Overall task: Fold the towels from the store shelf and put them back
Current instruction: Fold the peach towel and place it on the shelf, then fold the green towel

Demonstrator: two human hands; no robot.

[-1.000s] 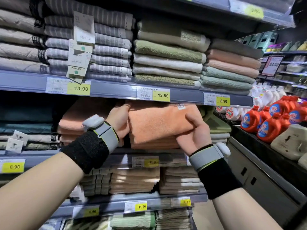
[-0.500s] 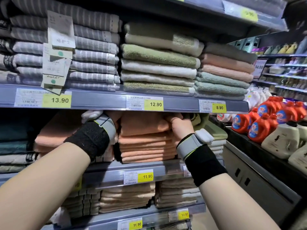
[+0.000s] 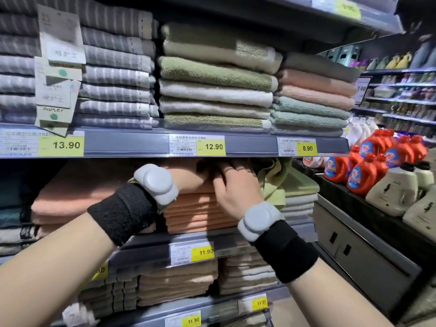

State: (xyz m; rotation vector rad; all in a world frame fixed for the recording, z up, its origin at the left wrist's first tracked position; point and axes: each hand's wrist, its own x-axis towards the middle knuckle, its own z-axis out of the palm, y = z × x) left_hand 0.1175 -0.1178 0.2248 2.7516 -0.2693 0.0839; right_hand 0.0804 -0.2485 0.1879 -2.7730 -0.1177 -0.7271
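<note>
Fingers (image 3: 226,169) of right hand (image 3: 236,192) press orange towel stack (image 3: 195,208).

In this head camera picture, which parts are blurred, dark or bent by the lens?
Head view: the right hand and its fingers are slightly motion-blurred; the space under the shelf edge is in deep shadow; the far aisle behind the orange bottles is soft; the wide lens curves the shelf lines.

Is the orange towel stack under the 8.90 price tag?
No, the orange towel stack sits below the 12.90 price tag, right hand on top.

two hands (image 3: 236,192), seven price tags (image 3: 211,146)
</note>
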